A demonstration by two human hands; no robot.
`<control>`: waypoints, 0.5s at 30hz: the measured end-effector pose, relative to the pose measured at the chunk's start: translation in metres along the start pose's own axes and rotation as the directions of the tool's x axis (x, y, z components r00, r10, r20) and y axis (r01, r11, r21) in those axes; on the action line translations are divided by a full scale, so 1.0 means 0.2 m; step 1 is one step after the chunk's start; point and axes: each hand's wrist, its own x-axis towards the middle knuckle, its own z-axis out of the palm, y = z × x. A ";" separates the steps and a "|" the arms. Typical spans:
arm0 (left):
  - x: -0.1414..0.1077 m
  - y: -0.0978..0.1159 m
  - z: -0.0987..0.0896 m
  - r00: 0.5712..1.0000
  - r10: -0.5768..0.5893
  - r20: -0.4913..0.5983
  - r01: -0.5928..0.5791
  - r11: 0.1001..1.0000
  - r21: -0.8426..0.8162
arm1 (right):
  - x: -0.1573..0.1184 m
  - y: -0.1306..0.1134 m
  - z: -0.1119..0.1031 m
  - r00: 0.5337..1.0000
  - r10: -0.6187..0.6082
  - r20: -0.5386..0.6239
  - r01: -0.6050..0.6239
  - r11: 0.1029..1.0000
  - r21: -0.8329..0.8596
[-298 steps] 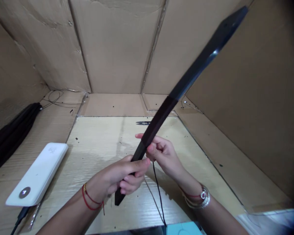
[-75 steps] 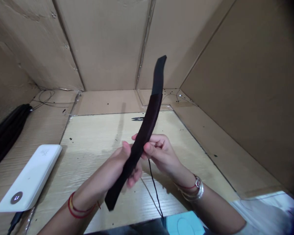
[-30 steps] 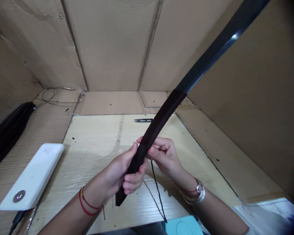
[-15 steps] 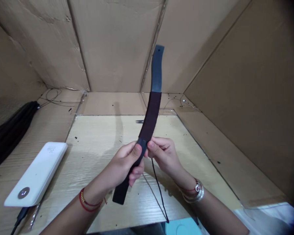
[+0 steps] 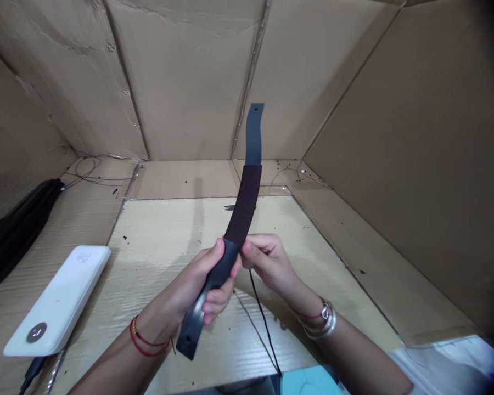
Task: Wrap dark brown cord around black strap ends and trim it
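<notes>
My left hand (image 5: 208, 280) wraps round the lower part of a long, curved, flat dark strip (image 5: 253, 140), its thumb along the left edge. The strip leans up and away, with a hole near each end. Dark brown cord wrapping (image 5: 244, 206) covers its middle in tight turns. At the lower right edge of that wrapping, my right hand (image 5: 267, 260) is closed in a pinch on a dark cord (image 5: 260, 304). From there the cord hangs down to the table's near edge. The exact spot of the pinch is partly hidden by the fingers.
A white power bank (image 5: 60, 302) with a black cable (image 5: 33, 373) lies on the left. Behind it is a black thread bundle (image 5: 22, 233). Small dark snips (image 5: 229, 208) lie beyond the strip, partly hidden. Cardboard walls (image 5: 189, 82) enclose the table. A light-blue object (image 5: 310, 381) shows at the near edge.
The strip has dropped and tilted, and the hole at its lower end now shows. My left thumb has shifted from the strip's face to its edge. My right hand has moved slightly left with it.
</notes>
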 end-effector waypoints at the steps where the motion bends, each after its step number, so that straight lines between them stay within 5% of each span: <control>1: 0.00 -0.01 0.00 0.999 -0.013 0.042 0.013 1.000 -0.012 | 0.00 0.00 0.00 1.000 0.023 0.019 -0.023 0.999 0.028; 6: 0.00 -0.04 -0.01 0.942 -0.133 0.309 0.157 0.986 -0.054 | -0.02 -0.03 0.02 0.996 0.066 0.063 -0.075 0.987 0.144; 7: 0.01 -0.05 -0.01 0.955 -0.153 0.256 0.160 0.987 -0.008 | -0.02 -0.03 0.02 0.997 0.062 0.045 -0.068 0.987 0.147; 9: 0.02 -0.05 0.01 0.997 -0.081 -0.020 0.083 0.985 0.152 | -0.01 -0.03 0.02 0.998 0.045 -0.031 -0.040 0.990 0.132; 11: 0.04 -0.04 0.03 0.944 0.120 -0.309 -0.013 0.945 0.328 | 0.01 -0.02 0.02 0.993 0.034 -0.113 -0.025 0.996 0.080; 13: 0.05 -0.03 0.04 0.888 0.229 -0.398 -0.065 0.921 0.385 | 0.02 -0.01 0.02 0.989 0.027 -0.144 -0.026 1.000 0.005; 15: 0.05 -0.02 0.04 0.915 0.187 -0.358 -0.064 0.942 0.329 | 0.03 0.01 0.02 0.990 0.036 -0.134 -0.041 0.999 -0.034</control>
